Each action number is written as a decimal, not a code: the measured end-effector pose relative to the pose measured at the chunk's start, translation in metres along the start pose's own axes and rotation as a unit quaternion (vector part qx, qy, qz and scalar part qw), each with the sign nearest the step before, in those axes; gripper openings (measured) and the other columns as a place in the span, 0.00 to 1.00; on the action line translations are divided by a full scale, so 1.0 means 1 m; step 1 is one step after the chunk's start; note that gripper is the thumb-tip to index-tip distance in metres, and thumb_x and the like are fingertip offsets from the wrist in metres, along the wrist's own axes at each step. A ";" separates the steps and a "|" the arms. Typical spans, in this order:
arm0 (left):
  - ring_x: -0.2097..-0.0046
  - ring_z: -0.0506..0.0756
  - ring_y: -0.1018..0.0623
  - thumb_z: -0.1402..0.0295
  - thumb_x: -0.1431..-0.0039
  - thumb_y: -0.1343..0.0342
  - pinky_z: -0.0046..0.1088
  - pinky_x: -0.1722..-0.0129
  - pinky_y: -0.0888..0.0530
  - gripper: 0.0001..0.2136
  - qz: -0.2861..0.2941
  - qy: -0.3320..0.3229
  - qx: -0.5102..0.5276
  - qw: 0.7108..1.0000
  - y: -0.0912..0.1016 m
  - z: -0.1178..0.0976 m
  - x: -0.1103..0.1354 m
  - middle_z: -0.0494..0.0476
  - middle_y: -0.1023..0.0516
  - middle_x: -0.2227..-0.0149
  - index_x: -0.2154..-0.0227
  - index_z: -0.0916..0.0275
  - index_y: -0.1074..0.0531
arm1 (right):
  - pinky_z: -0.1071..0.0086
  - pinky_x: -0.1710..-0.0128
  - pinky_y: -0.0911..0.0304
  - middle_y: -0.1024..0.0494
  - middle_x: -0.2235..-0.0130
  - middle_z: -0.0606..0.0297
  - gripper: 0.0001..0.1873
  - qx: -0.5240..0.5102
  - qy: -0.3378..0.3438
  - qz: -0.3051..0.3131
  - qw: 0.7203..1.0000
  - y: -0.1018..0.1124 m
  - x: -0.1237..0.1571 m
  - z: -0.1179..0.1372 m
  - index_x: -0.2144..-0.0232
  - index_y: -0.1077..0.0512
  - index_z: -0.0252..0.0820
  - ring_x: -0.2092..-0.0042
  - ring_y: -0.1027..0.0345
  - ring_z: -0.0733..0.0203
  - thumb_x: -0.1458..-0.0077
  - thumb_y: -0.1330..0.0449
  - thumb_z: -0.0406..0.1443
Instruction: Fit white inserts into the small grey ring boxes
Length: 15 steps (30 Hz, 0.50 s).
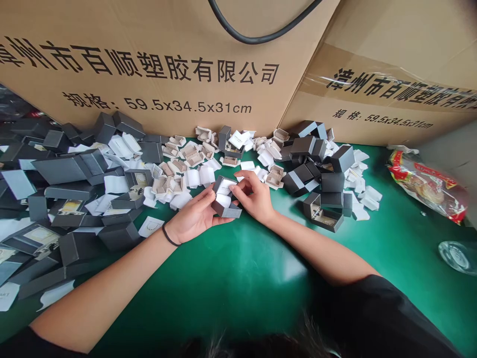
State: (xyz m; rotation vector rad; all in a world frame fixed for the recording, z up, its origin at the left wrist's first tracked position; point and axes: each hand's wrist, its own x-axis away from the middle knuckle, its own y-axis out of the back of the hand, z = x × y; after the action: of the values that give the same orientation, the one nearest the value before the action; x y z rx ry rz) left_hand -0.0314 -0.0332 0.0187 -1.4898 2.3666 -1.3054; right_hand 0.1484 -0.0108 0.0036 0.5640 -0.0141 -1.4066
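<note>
In the head view, my left hand [196, 217] is closed around a small dark grey jewelry box [228, 211], which stands with its lid up, tilted above the table. White padding and a white printed card [225, 186] show inside it. My right hand [254, 195] touches the card at the lid's right side with bent fingers and thumb; whether it pinches the card I cannot make out clearly. Beyond my hands lie several beige box inserts [194, 155] and white folded pads [200, 176].
Dark grey boxes [63, 169] are heaped on the left of the green table [238, 278], and more boxes [333, 182] are piled on the right. Large cartons [149, 30] wall off the back. A red-edged food bag [428, 185] and a glass dish [457, 256] sit far right.
</note>
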 end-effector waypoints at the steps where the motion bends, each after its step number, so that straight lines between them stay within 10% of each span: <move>1: 0.52 0.57 0.25 0.64 0.37 0.52 0.40 0.56 0.24 0.12 0.003 0.000 -0.001 1.000 0.000 0.000 0.000 0.55 0.26 0.52 0.51 0.54 0.33 | 0.76 0.77 0.40 0.33 0.80 0.76 0.14 0.002 -0.008 -0.008 1.000 0.000 -0.001 0.000 0.57 0.36 0.44 0.80 0.36 0.70 0.44 0.44 0.42; 15: 0.54 0.58 0.25 0.62 0.38 0.52 0.39 0.62 0.24 0.17 0.047 -0.009 -0.067 0.997 0.002 -0.002 0.003 0.58 0.29 0.51 0.47 0.53 0.38 | 0.75 0.75 0.43 0.34 0.81 0.72 0.12 0.053 -0.026 0.041 0.997 0.000 -0.003 0.001 0.69 0.29 0.38 0.78 0.42 0.70 0.47 0.44 0.42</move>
State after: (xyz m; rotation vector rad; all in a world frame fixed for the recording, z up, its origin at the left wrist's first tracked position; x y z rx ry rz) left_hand -0.0352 -0.0340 0.0196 -1.3960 2.5241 -1.1290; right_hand 0.1479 -0.0086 0.0056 0.6075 -0.1532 -1.3468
